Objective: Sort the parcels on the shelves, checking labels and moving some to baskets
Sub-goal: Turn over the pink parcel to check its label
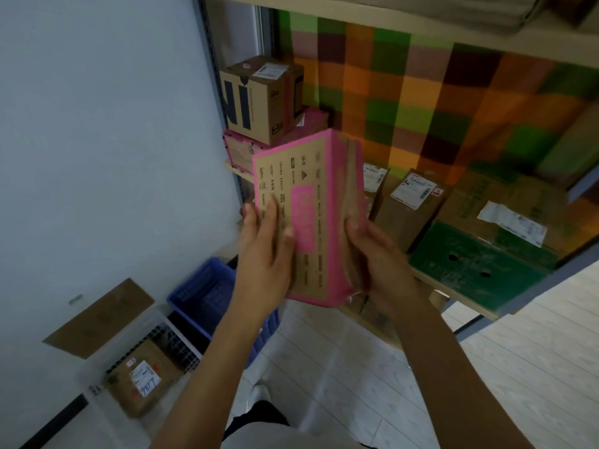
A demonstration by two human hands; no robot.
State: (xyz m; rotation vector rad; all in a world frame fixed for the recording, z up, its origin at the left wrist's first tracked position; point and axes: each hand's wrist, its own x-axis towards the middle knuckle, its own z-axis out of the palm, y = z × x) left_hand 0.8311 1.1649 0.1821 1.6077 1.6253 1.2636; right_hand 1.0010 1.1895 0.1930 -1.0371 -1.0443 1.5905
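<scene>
**Sorting, mid-stage.** I hold the pink-edged parcel point(308, 215) upright in front of the shelf point(460, 294), its printed face toward me. My left hand point(265, 251) lies with straight fingers flat against that face. My right hand point(379, 260) grips the parcel's right side, fingers curled behind it. No shipping label shows on this face, so the check looks unfinished. On the shelf stand several labelled parcels, among them a green box point(470, 273), seemingly unsorted. Below the shelf's left end sit a blue basket point(201, 293) and a white basket point(155, 319) holding one labelled parcel point(142, 380).
</scene>
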